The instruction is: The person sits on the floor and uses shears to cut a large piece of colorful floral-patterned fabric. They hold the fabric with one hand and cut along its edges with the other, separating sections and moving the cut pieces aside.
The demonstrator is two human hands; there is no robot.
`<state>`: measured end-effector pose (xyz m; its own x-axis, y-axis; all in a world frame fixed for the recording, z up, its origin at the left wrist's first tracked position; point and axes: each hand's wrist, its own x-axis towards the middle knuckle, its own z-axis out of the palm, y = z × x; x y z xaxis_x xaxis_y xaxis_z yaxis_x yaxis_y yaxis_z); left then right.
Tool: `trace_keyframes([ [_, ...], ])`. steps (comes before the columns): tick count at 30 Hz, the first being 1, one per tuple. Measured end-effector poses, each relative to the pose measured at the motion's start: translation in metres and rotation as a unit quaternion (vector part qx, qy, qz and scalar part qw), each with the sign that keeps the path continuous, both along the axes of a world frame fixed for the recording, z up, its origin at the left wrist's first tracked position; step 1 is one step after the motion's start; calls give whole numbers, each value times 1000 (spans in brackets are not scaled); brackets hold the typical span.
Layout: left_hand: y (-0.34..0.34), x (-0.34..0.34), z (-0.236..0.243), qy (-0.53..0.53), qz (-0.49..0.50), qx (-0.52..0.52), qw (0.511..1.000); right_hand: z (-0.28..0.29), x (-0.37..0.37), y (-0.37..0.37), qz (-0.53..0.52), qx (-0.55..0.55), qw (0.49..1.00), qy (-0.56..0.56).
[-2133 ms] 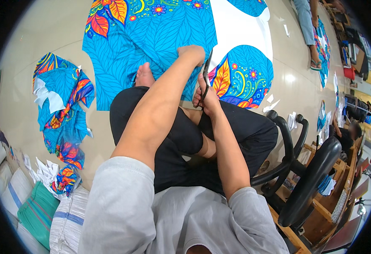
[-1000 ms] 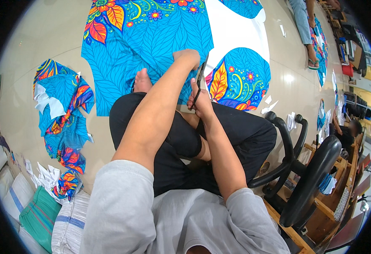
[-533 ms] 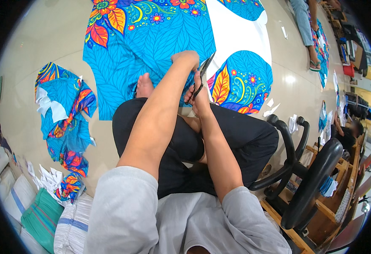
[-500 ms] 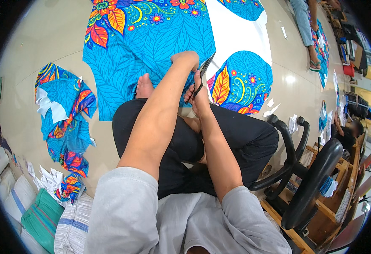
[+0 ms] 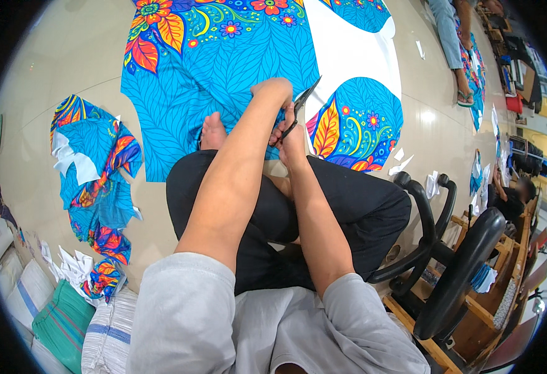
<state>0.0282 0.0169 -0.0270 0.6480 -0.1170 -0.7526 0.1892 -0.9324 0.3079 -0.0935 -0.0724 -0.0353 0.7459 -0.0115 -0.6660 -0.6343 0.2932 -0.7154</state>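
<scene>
Gripped in the right hand [image 5: 292, 140], with fingers curled and pressed round the dark handles, a pair of scissors [image 5: 306, 93] is held at the near right edge of the turquoise leaf-print fabric [image 5: 242, 56]. Its slim, pointed blades are slanted toward the white cloth [image 5: 348, 53] that adjoins the print; whether they are parted or meet cannot be told. Part of the fabric just left of the scissors is covered by the left hand [image 5: 274, 90], bent at the wrist; its fingertips are hidden, so whether cloth is pinched cannot be told.

The smooth fabric is patterned with fine leaf veins, soft creases, and orange and red pointed leaves toward its far left. On the white cloth, to the right of the fabric, a rounded panel [image 5: 355, 121] is printed with yellow scrolls and an orange leaf. Against the fabric's near part, a bare foot [image 5: 212, 131] is seen.

Left of the fabric, crumpled printed offcuts [image 5: 102, 206] are strewn on glossy tiles [image 5: 105, 71], with a coarse green woven sack [image 5: 64, 318] nearer. Right of the fabric, sharp-cornered white scraps [image 5: 401, 166] are scattered beside a chair's curved black armrest [image 5: 463, 271].
</scene>
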Motion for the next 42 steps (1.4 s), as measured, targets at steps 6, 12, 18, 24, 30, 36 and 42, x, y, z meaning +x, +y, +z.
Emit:
trace_keyframes([
  [6,2,0,-2,-11,9,-12,1000,-3,-1,5,-14,-12,1000,-9],
  [12,3,-3,3,-10,6,-3,1000,-6,-2,10,-19,-11,999,-38],
  [18,6,-7,11,-45,8,-18,999,-7,-1,12,-27,-3,999,-33],
  [24,9,-7,16,-26,11,-38,999,-5,2,14,-38,13,998,-44],
  [30,10,-8,21,-33,3,-42,999,0,9,15,-65,53,996,-20],
  [36,10,-8,33,0,19,-61,998,0,18,14,-84,72,994,-23],
  [42,10,-7,31,31,36,-61,997,-2,20,16,-73,58,995,-31],
])
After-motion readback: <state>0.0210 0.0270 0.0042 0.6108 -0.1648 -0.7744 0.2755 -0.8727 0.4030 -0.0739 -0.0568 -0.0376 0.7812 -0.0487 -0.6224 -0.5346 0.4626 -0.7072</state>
